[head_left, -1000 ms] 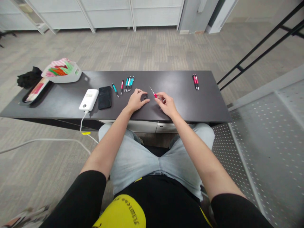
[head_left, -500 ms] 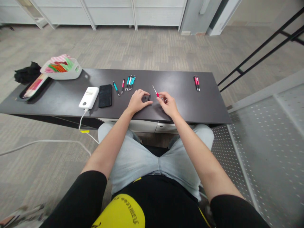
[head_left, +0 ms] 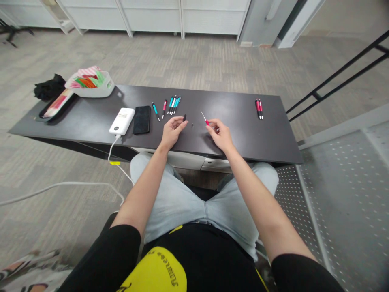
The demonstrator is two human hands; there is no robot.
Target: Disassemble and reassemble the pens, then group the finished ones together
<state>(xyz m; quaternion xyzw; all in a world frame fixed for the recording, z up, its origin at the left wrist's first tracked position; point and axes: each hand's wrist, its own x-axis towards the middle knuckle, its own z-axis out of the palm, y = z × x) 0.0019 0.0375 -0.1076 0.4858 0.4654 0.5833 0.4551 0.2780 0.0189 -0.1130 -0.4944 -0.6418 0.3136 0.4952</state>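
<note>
Here, red pen part [head_left: 207,122] juts from right hand [head_left: 221,133], black piece [head_left: 184,117] from left hand [head_left: 172,132]; both pinched in grip.

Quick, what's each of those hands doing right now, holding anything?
Left hand: closed, pinching a small black piece.
Right hand: closed, holding a red pen part with a thin pale rod sticking out.

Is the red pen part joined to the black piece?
No: the left hand holds the black piece, the right hand the red pen part.
</note>
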